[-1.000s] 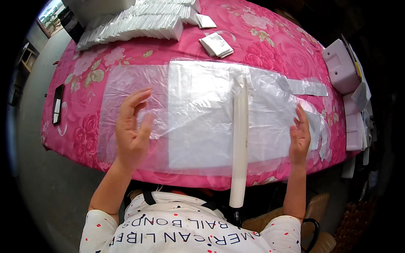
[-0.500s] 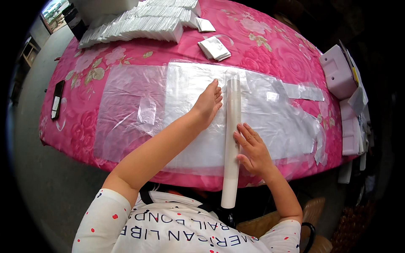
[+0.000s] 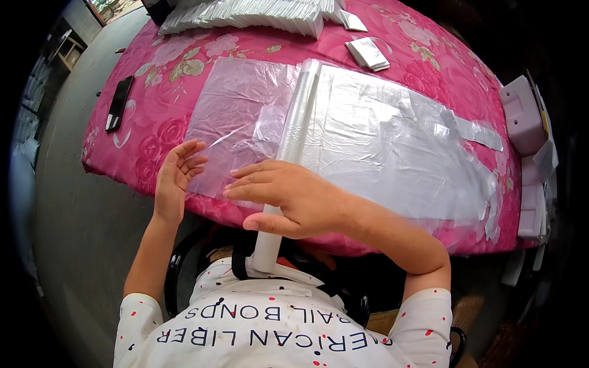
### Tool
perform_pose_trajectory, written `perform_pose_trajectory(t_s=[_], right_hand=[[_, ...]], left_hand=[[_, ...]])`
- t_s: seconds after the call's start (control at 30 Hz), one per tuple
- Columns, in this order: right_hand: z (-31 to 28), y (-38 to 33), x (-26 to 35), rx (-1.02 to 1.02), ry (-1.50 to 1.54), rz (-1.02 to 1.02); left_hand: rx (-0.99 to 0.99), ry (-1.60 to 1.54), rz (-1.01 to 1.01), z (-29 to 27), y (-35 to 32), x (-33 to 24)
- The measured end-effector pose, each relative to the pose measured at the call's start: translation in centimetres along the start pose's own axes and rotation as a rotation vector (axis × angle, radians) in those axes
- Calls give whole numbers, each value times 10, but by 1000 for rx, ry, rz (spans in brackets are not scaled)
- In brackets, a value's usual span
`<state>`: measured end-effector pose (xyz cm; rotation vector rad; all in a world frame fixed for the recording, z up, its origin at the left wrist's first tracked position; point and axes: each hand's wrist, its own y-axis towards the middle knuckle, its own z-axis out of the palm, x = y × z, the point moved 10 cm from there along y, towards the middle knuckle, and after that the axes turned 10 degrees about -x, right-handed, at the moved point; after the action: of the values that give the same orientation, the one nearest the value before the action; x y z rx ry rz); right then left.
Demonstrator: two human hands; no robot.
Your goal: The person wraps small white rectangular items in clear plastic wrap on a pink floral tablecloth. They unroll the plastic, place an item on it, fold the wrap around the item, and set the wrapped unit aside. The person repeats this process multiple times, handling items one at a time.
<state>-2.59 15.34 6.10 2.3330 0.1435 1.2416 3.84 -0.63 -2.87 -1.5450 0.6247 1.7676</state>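
A long roll of clear plastic film point(image 3: 296, 122) lies front to back across the table, its near end reaching past the front edge toward my shirt. Over its lower part is my right hand point(image 3: 279, 195), fingers stretched out to the left; I cannot tell if the palm touches the roll. My left hand point(image 3: 175, 178) is held by the front edge, left of the roll, fingers loosely bent with nothing in them. Right of the roll spreads whitish, layered plastic sheeting point(image 3: 392, 153). A thinner transparent sheet point(image 3: 233, 116) extends to the left, with a small clear piece point(image 3: 268, 124) on it.
A pink floral cloth point(image 3: 161, 98) covers the table. Rows of white folded packets point(image 3: 245, 18) line the back, with a small stack point(image 3: 368, 54) nearer. A black phone point(image 3: 119, 103) lies at left. Pale pink boxes point(image 3: 523, 116) stand along the right edge.
The roll has moved left over the sheeting. My right hand has gone left across it, and my left hand has come back toward the front edge. The view has shifted too.
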Motion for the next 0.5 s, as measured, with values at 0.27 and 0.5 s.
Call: perform_pose_trajectory(t_s=[0.27, 0.5], right_hand=[[20, 28, -82, 22, -605, -70], [89, 96, -107, -125, -640, 72]], left_hand=[[-22, 269, 50, -31, -65, 10], [-127, 1044, 163, -24, -81, -3]])
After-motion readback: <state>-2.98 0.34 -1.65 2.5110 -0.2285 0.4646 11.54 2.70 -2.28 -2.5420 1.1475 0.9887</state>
